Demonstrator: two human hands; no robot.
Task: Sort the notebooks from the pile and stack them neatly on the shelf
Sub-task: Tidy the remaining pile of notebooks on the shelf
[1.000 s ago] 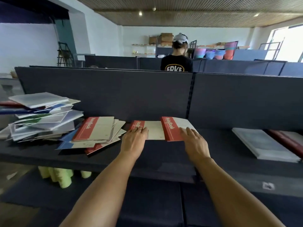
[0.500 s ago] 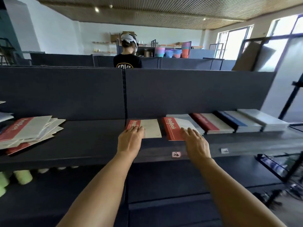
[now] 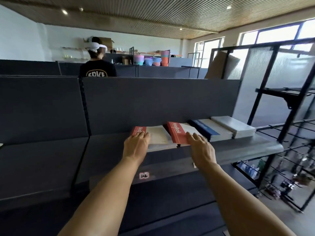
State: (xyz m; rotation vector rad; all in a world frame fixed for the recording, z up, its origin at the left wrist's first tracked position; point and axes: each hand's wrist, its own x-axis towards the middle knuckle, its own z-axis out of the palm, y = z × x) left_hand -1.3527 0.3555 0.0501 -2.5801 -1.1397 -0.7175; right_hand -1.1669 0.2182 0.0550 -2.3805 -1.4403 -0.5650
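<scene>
Two red notebooks, flat on shelf point(image 3: 238, 149): left notebook point(image 3: 153, 135) under left hand point(image 3: 136, 143), right notebook point(image 3: 179, 133) under right hand point(image 3: 201, 147). Both hands flat, fingers extended, pressing covers, gripping nothing. Probably sliding them toward blue stack point(image 3: 209, 129) for alignment.

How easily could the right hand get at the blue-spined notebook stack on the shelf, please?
Probably easily: the right hand rests on the red notebook, and the blue-spined notebook stack lies directly beside that notebook to the right, uncovered, with nothing between.
</scene>
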